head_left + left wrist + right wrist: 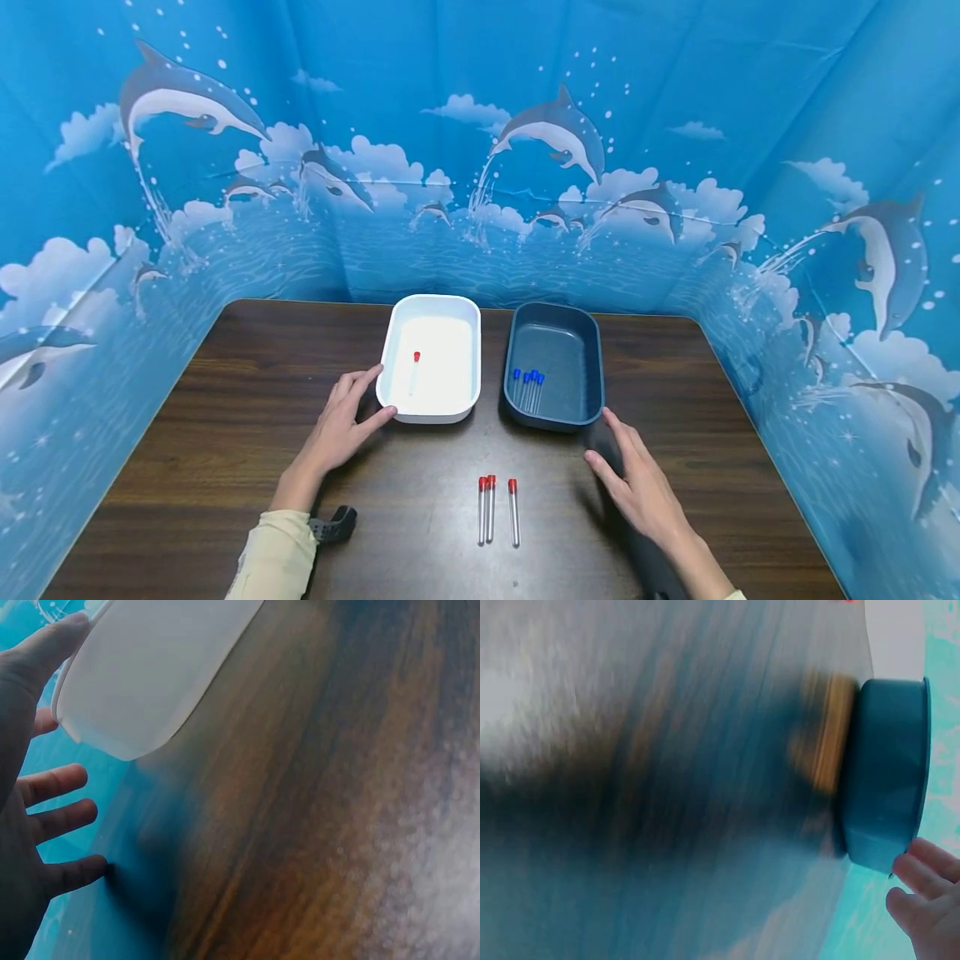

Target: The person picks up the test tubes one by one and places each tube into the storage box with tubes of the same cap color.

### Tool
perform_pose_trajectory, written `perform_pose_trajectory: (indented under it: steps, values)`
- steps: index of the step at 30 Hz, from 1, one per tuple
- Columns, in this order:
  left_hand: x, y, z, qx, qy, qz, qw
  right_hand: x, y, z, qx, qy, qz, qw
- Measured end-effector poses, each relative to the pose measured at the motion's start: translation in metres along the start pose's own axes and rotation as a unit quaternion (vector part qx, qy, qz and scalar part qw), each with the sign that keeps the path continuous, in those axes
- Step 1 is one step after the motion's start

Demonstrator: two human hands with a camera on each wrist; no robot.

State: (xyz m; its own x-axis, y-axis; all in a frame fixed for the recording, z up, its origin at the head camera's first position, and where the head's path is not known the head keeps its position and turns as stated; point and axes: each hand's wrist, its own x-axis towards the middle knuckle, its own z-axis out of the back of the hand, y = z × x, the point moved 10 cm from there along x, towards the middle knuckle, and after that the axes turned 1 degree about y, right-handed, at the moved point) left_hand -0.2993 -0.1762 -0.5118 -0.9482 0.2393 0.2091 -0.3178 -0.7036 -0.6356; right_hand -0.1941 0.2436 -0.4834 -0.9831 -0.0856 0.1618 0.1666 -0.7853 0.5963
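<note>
My left hand (334,433) is at the near left corner of a white tray (450,358), thumb and index fingertips at its rim, the other fingers spread. One red-capped tube (417,357) lies inside that tray. At the near right corner of a dark blue tray (564,350), my right hand (641,487) reaches the rim with a fingertip, its fingers relaxed. Several blue-capped tubes (534,376) lie together in the dark tray's near left part. In the right wrist view, fingertips (911,866) overlap the corner of the dark tray (885,765).
On the brown wooden table (247,400), three clear tubes with red caps (513,485) lie between the hands, two side by side and one apart on the right. A blue dolphin-print curtain (420,108) surrounds the table's back and sides. A black wristband (334,525) is on the left wrist.
</note>
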Motion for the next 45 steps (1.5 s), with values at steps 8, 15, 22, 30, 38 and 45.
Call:
perform_pose_trajectory:
  steps: [8, 15, 22, 30, 38, 45]
  values:
    - [-0.002, 0.005, -0.006, 0.002, 0.034, 0.009, 0.9994, -0.014, 0.024, -0.011, -0.003, 0.01, 0.018, 0.9998]
    - [-0.003, 0.008, -0.009, 0.022, 0.055, 0.022, 0.998, -0.022, 0.048, -0.048, -0.02, 0.116, 0.054, 0.9916]
    - [0.0, 0.007, -0.01, 0.045, 0.06, 0.013, 0.9971, -0.022, 0.062, -0.08, -0.073, 0.179, 0.115, 0.9743]
    - [0.001, 0.011, -0.011, 0.06, 0.049, 0.009, 0.9969, -0.019, 0.072, -0.101, -0.113, 0.191, 0.173, 0.9596]
    - [0.002, 0.012, -0.014, 0.058, 0.057, 0.014, 0.9966, -0.015, 0.069, -0.109, -0.127, 0.221, 0.143, 0.9563]
    - [0.001, 0.011, -0.014, 0.057, 0.056, 0.017, 0.9966, -0.014, 0.067, -0.112, -0.131, 0.23, 0.137, 0.9545]
